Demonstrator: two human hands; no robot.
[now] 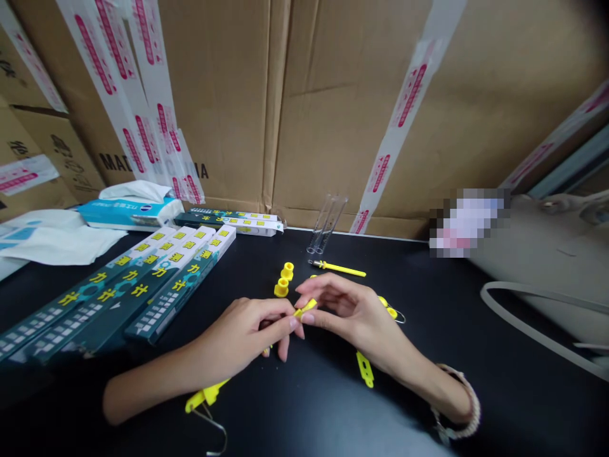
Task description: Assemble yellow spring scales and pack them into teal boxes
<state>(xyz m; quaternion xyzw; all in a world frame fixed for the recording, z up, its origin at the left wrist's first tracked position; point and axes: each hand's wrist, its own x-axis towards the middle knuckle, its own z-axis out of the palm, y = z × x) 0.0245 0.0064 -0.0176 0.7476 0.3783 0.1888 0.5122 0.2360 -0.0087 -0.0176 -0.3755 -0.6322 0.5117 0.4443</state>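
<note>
A small yellow plastic part (309, 306) is pinched between the fingertips of both hands, above the black table. My left hand (257, 325) grips it at its left end, fingers curled. My right hand (345, 306) has thumb and fingers closed on the other end. Just beyond them stand two yellow flanged caps (281, 287). Behind these lies a yellow rod (343, 269) with a metal end. Partly under my left forearm is a yellow piece with a metal hook (209, 396). A flat yellow plate (365, 369) with slots lies beside my right wrist.
Two clear tubes (328, 223) stand near the cardboard boxes (228, 95) at the back. Long printed boxes (157, 282) and a blue tissue pack (130, 209) are at left. A grey bag (547, 266) with a strap sits at right. More yellow pieces (391, 313) lie behind my right hand.
</note>
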